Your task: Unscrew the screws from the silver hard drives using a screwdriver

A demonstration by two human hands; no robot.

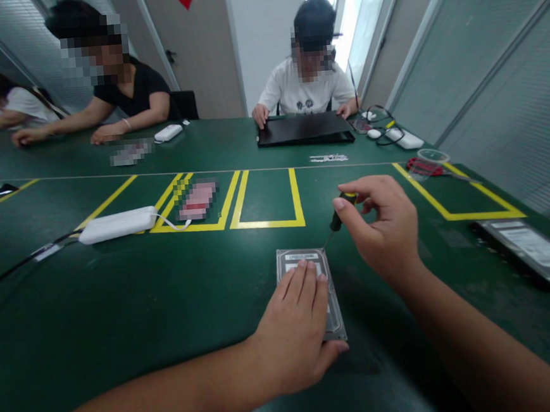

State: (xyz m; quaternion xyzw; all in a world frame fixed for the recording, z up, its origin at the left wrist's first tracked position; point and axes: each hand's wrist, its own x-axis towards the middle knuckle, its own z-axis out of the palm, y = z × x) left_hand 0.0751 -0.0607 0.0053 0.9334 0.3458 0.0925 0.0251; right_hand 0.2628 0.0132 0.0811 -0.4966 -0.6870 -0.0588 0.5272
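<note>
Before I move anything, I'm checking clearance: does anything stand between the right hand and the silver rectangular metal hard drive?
Nothing visible does. The right hand holds a thin-shafted screwdriver with a dark green handle, its tip at the far right corner of the drive. The left hand lies across the drive, clear of that corner.

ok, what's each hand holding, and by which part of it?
Right hand: a screwdriver, by its handle. Left hand: lies over the top of a hard drive; whether it grips can't be told.
</note>
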